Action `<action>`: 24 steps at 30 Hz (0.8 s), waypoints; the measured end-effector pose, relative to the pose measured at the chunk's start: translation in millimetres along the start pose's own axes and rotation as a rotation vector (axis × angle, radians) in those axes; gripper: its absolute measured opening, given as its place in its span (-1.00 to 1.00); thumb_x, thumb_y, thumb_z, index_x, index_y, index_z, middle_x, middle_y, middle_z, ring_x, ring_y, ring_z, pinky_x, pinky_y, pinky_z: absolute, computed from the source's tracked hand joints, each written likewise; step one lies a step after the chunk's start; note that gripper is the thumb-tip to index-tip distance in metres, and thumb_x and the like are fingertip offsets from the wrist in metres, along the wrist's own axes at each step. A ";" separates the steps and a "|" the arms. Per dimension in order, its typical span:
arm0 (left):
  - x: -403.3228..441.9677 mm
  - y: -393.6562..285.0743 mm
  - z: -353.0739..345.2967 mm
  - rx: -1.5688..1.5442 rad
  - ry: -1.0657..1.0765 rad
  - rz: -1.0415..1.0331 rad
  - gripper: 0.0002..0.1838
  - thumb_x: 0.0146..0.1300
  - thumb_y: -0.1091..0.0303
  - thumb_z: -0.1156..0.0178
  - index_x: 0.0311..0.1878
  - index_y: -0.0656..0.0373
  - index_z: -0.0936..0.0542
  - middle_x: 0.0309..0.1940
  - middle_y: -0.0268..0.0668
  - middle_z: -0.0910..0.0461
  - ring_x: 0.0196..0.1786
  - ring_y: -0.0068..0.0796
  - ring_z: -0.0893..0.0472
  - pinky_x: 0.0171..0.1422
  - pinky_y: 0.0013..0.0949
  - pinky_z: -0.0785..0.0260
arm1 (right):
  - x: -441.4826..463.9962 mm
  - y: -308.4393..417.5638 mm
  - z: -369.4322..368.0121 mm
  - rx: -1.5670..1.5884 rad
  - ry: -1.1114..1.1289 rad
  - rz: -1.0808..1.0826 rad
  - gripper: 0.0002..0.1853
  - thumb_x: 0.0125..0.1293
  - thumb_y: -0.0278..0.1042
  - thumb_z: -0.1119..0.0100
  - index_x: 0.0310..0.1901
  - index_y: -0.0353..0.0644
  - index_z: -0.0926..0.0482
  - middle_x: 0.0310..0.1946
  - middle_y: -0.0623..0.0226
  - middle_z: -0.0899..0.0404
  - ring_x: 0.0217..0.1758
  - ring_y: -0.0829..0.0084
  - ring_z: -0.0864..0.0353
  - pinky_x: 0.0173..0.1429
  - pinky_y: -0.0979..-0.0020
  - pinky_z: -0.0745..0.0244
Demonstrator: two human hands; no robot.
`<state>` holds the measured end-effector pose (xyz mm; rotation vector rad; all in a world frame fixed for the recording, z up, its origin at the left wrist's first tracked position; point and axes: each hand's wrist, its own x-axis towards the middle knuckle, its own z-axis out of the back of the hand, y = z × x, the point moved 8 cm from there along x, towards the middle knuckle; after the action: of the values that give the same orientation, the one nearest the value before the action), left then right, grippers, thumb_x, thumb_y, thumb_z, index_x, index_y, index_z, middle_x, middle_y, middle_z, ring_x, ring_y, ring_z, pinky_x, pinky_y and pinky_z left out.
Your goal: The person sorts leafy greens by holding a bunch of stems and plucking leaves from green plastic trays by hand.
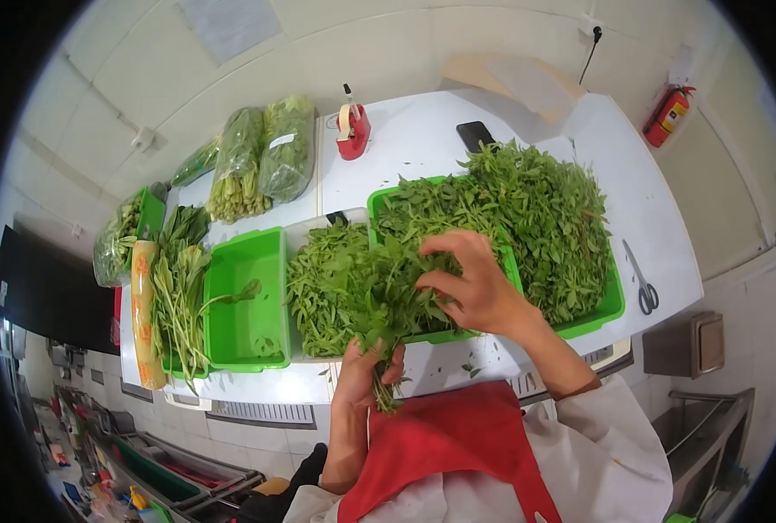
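Note:
My left hand (364,373) is closed round the stems of a bunch of leafy greens (375,301), held upright at the table's front edge with the stem ends poking out below. My right hand (475,281) hovers over the leaves to the right of the bunch, thumb and fingers curved and apart; its fingertips are at the foliage, and any contact is hard to make out. Behind the bunch, a white tub (303,234) is heaped with loose greens. Two green tubs piled with greens stand to the right, the nearer one (377,202) partly behind my right hand.
A green tub (247,360) with a few leaves is at left, beside long-stemmed greens (183,296) and a plastic-wrap roll (146,314). Bagged greens (241,161), a red tape dispenser (353,135) and a black phone (475,136) lie farther back. Scissors (642,283) rest near the right edge.

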<state>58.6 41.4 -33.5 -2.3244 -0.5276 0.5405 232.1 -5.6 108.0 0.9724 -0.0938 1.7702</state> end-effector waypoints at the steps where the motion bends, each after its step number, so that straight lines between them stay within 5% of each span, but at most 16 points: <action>1: -0.1 -3.9 -3.6 0.001 -0.058 -0.043 -0.77 0.45 0.30 -0.20 0.00 0.25 -0.48 -0.42 -0.23 -0.51 -0.57 -0.52 -0.42 -0.48 -0.46 -0.24 | -3.0 -1.1 2.2 -0.048 -0.051 -0.022 -0.62 -0.14 -0.54 -0.44 -0.19 -0.05 -0.65 0.13 0.29 -0.44 0.23 0.13 -0.42 0.23 0.06 -0.29; 9: 0.5 -12.0 6.7 0.263 -0.208 -0.186 -0.82 0.34 0.52 -0.28 -0.05 0.39 -0.57 -0.31 -0.09 -0.67 -0.40 -0.42 -0.60 -0.30 -0.42 -0.46 | -16.5 -18.1 16.1 -0.145 -0.183 -0.145 -0.63 -0.10 -0.58 -0.40 -0.20 -0.11 -0.56 -0.02 0.32 -0.51 0.08 0.17 -0.51 0.18 0.16 -0.31; 14: 0.4 -18.6 15.2 0.328 -0.267 -0.299 -0.78 0.26 0.73 -0.17 -0.04 0.34 -0.55 -0.26 -0.19 -0.66 -0.32 -0.43 -0.64 -0.21 -0.37 -0.52 | -17.8 -34.4 1.4 0.314 -0.032 -0.273 -0.63 -0.04 -0.69 -0.29 -0.15 -0.18 -0.54 -0.21 0.21 -0.55 -0.05 0.15 -0.56 0.12 0.20 -0.40; 24: -23.8 -32.3 26.2 0.460 -0.432 -0.422 -0.73 0.22 0.76 -0.19 -0.02 0.35 -0.57 -0.21 -0.22 -0.69 -0.21 -0.41 -0.69 -0.05 -0.36 -0.57 | 16.6 -20.8 -3.3 0.500 0.040 -0.268 -0.69 0.02 -0.70 -0.25 -0.14 -0.26 -0.57 -0.19 0.20 -0.56 -0.05 0.18 -0.58 0.09 0.23 -0.47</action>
<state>18.3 65.3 -23.4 -1.6024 -0.9545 0.8555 245.5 17.6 108.7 1.2359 0.5055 1.5891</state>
